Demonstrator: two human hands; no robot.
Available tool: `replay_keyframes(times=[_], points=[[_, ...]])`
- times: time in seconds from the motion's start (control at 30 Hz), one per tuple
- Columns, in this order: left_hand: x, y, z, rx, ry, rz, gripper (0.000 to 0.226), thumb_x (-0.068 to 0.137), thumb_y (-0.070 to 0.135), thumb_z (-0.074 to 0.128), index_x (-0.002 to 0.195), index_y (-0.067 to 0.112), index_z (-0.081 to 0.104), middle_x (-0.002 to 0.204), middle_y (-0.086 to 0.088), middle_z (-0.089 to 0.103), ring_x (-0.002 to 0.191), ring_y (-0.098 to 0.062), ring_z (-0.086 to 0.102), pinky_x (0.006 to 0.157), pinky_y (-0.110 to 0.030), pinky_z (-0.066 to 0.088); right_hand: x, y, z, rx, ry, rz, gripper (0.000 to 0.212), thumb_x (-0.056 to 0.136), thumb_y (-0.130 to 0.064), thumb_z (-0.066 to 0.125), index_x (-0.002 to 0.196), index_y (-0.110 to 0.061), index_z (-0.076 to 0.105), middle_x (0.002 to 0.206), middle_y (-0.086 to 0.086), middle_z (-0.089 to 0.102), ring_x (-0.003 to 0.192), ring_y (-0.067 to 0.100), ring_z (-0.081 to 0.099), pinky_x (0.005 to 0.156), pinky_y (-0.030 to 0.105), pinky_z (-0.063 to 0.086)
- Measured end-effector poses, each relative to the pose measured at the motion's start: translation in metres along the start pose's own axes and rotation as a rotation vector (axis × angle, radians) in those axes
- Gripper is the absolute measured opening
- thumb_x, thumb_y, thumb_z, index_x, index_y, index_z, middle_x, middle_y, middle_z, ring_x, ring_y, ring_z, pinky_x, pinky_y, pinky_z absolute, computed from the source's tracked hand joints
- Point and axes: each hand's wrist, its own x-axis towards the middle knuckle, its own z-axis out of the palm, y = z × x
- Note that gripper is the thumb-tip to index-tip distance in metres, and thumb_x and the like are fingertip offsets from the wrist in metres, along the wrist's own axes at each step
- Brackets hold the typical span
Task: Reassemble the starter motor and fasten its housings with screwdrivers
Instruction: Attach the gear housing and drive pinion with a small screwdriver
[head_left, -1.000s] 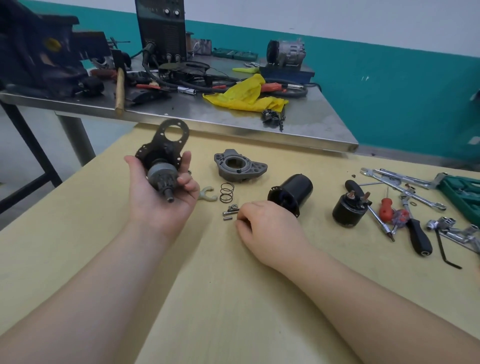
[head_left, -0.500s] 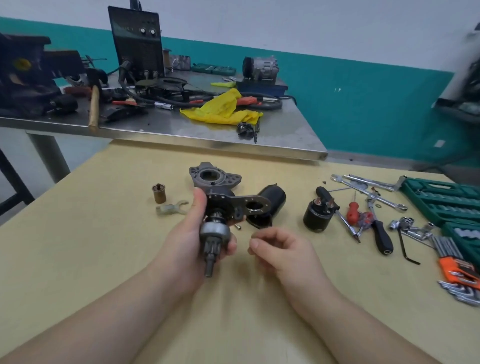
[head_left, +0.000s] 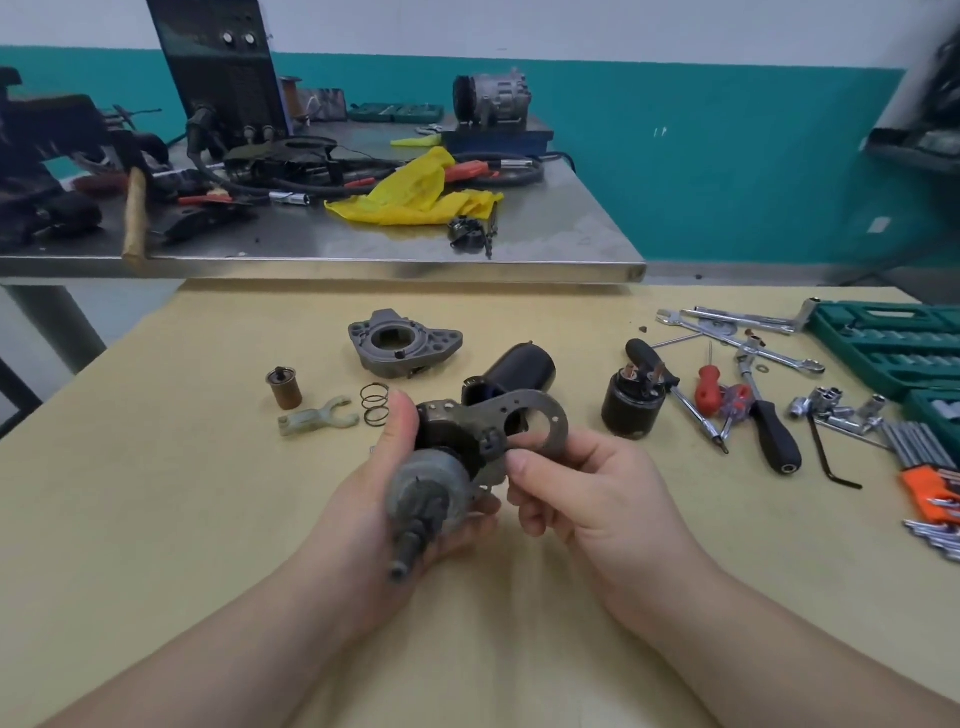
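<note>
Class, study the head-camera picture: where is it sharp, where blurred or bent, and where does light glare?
Head view: the hands, left hand and right hand, and the drive assembly they hold are fairly sharp; the far right edge by the green socket case smears; wide-angle distortion bows the steel bench edge, whose top shows soft glare; shadows on the yellow table are faint.

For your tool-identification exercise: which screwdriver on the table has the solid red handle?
The small red-handled screwdriver, between the solenoid and the larger black-handled screwdriver.
</note>
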Motion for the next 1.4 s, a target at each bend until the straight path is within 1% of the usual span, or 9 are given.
replay_keyframes(times=[0.13, 0.33, 0.47, 0.57, 0.8, 0.93, 1.1, 1.27, 1.4], points=[[0.009, 0.003, -0.006, 0.052, 0.087, -0.004, 0.099, 0.055, 0.084, 0.072, 0.111, 0.002, 0.081, 0.101, -0.026, 0.079, 0.069, -0.033, 0.076, 0.054, -0.038, 0.063, 0.0, 0.003, 0.0, 0.048, -0.014, 0.095, 0.014, 0.076, -0.016, 0.08, 0.089, -0.012, 0.084, 0.067, 0.01, 0.068, 0.056, 0.016, 0.057, 0.052, 0.026, 0.048], [0.0, 0.005, -0.012, 0.212, -0.129, 0.072, 0.09, 0.066, 0.078, 0.085, 0.12, 0.006, 0.079, 0.115, -0.026, 0.076, 0.088, -0.033, 0.076, 0.071, -0.036, 0.063, 0.008, -0.003, -0.009, 0.032, -0.059, 0.145, 0.01, 0.078, -0.008, 0.08, 0.085, -0.014, 0.085, 0.065, 0.006, 0.064, 0.056, 0.015, 0.054, 0.052, 0.023, 0.045], [-0.004, 0.012, -0.014, 0.339, -0.288, 0.126, 0.073, 0.083, 0.059, 0.084, 0.127, 0.003, 0.074, 0.115, -0.029, 0.074, 0.1, -0.038, 0.072, 0.085, -0.042, 0.06, 0.006, -0.007, -0.013, -0.159, -0.178, 0.042, 0.014, 0.079, -0.008, 0.08, 0.092, -0.011, 0.086, 0.069, 0.008, 0.069, 0.057, 0.016, 0.056, 0.053, 0.021, 0.047], [-0.005, 0.009, -0.017, 0.367, -0.363, 0.16, 0.077, 0.084, 0.063, 0.081, 0.132, 0.003, 0.071, 0.12, -0.032, 0.072, 0.107, -0.043, 0.071, 0.094, -0.051, 0.059, 0.006, -0.008, -0.014, -0.242, -0.151, -0.006, 0.015, 0.077, -0.013, 0.081, 0.091, -0.016, 0.086, 0.072, 0.01, 0.072, 0.062, 0.019, 0.057, 0.056, 0.026, 0.049], [-0.009, -0.001, -0.006, 0.46, -0.195, 0.176, 0.058, 0.085, 0.049, 0.078, 0.122, 0.005, 0.072, 0.119, -0.029, 0.073, 0.108, -0.047, 0.068, 0.098, -0.08, 0.044, 0.012, -0.006, -0.019, -0.236, -0.115, -0.031, 0.017, 0.083, -0.019, 0.081, 0.099, -0.021, 0.087, 0.077, 0.009, 0.076, 0.067, 0.015, 0.061, 0.058, 0.025, 0.049], [-0.008, -0.002, 0.001, 0.204, -0.069, 0.124, 0.054, 0.08, 0.051, 0.079, 0.109, 0.006, 0.08, 0.109, -0.028, 0.074, 0.093, -0.039, 0.072, 0.089, -0.055, 0.054, 0.019, 0.001, -0.022, -0.229, 0.026, 0.013, 0.017, 0.088, -0.019, 0.082, 0.102, -0.026, 0.085, 0.077, 0.005, 0.074, 0.07, 0.018, 0.061, 0.064, 0.028, 0.053], [-0.014, 0.005, 0.001, -0.287, -0.146, -0.112, 0.063, 0.098, 0.061, 0.063, 0.112, 0.002, 0.08, 0.108, -0.029, 0.072, 0.099, -0.044, 0.074, 0.085, -0.05, 0.063, 0.021, 0.006, -0.021, 0.17, 0.026, 0.127, 0.011, 0.092, -0.006, 0.075, 0.095, -0.011, 0.085, 0.081, 0.011, 0.072, 0.074, 0.02, 0.065, 0.066, 0.029, 0.056], [-0.012, 0.005, 0.002, -0.25, -0.069, -0.139, 0.061, 0.089, 0.056, 0.067, 0.113, 0.003, 0.083, 0.122, -0.023, 0.076, 0.086, -0.036, 0.076, 0.07, -0.039, 0.065, 0.016, 0.002, -0.017, 0.341, -0.081, 0.126, 0.016, 0.085, -0.004, 0.073, 0.095, -0.011, 0.084, 0.092, 0.021, 0.076, 0.073, 0.02, 0.069, 0.068, 0.027, 0.059], [-0.01, -0.001, 0.005, -0.193, -0.054, -0.159, 0.058, 0.085, 0.053, 0.069, 0.115, 0.006, 0.083, 0.119, -0.02, 0.078, 0.087, -0.036, 0.077, 0.071, -0.041, 0.065, 0.013, -0.001, -0.013, 0.136, -0.029, -0.016, 0.017, 0.081, -0.006, 0.077, 0.09, -0.019, 0.083, 0.091, 0.019, 0.078, 0.081, 0.026, 0.073, 0.069, 0.028, 0.058]])
